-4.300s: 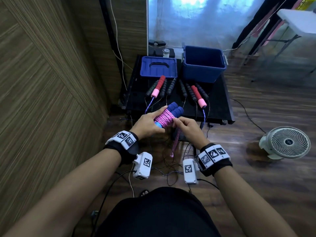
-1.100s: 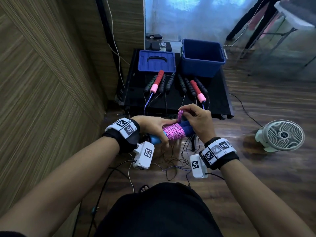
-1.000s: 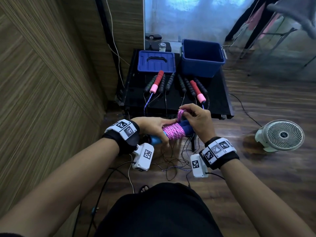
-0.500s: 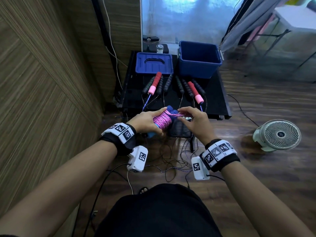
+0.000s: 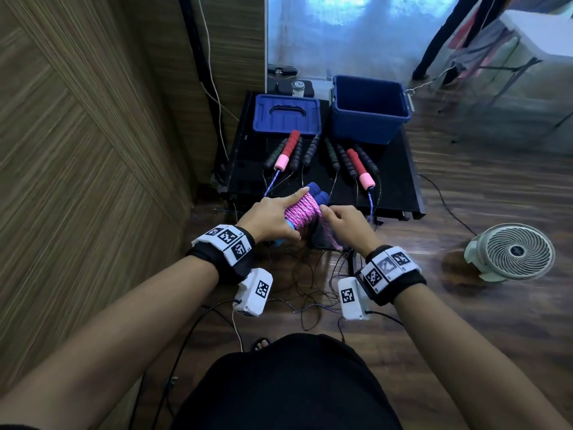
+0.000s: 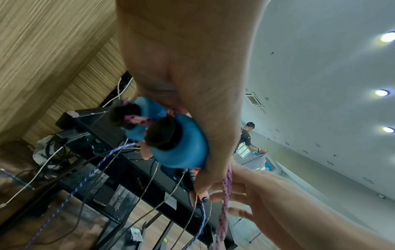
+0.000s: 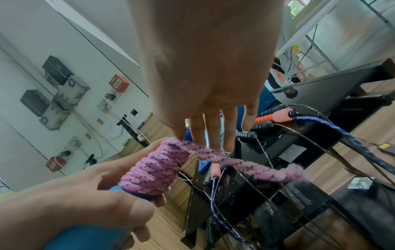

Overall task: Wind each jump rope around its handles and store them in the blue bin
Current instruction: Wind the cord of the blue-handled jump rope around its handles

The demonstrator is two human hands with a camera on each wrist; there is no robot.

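Observation:
My left hand (image 5: 270, 219) grips a pair of blue jump-rope handles (image 5: 316, 193) wound with pink rope (image 5: 302, 210); its forefinger lies straight along the top of the coil. My right hand (image 5: 333, 216) pinches the pink rope at the coil's right edge, and a short loose tail (image 7: 252, 166) hangs below it. The handles' light-blue butt ends (image 6: 181, 150) show in the left wrist view. The coil (image 7: 158, 169) sits in front of the low black table (image 5: 400, 193). The open blue bin (image 5: 369, 111) stands at the table's back right.
A blue lid (image 5: 286, 114) lies left of the bin. Several unwound ropes with black and red-pink handles (image 5: 361, 169) lie on the table, cords trailing off the front edge to the floor. A wood-panel wall is at the left; a small fan (image 5: 514, 252) stands on the floor at right.
My right hand has come down from the top of the coil to its right side, drawing the rope's end with it; the tail now hangs below. My left hand keeps its grip.

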